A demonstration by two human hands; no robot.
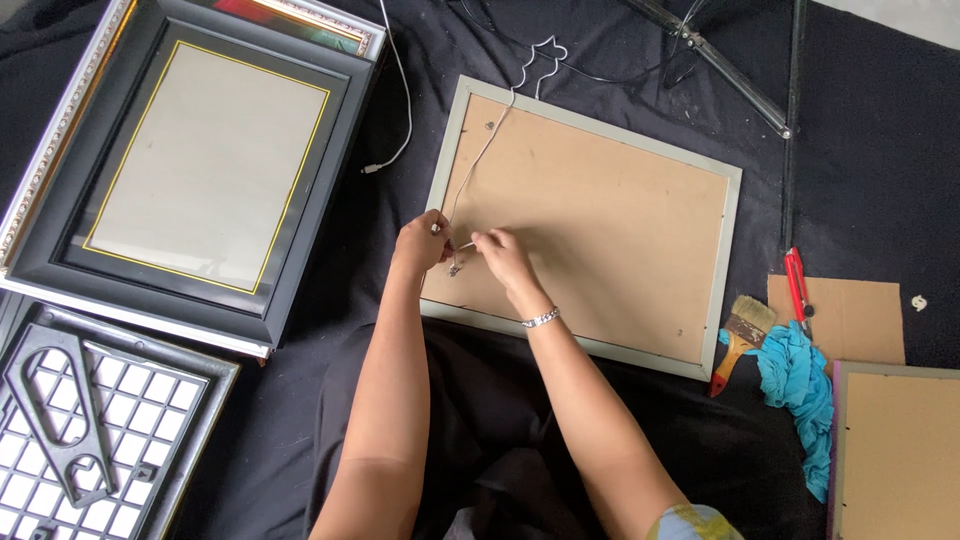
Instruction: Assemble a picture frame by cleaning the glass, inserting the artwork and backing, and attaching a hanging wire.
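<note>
— Lying face down on the black cloth (880,150): a pale grey-green rectangular picture frame with a brown fibreboard back (590,215), slightly rotated, near the middle of the view.

— And across that back?

— A thin white hanging cord (480,155), running from the frame's upper-left area down to a small metal fitting near the left edge, with a looped end resting past the top rail.

— Left hand (420,243)?

— At the frame's left edge, fingers pressed together in a pinch on the cord's lower end.

— Right hand (503,255)?

— Just beside the left one, over the fibreboard, fingertips closed on the same cord end close to the fitting; a silver bracelet (541,318) at the wrist. Impossible to tell whether a small tool sits in that pinch.

— Around the frame?

— To the left, a large dark grey frame with a yellow inner line and a beige panel (205,165), stacked over a silver ornate frame (45,165). Below it, a black plastic grid tray (150,400). To the right, a wooden-handled paintbrush with a red tip (740,340), touching a crumpled turquoise rag (800,385). Near those, a red utility knife (796,280) on a piece of brown cardboard (850,320). At the lower right corner, part of another frame with a fibreboard back (900,450).
</note>
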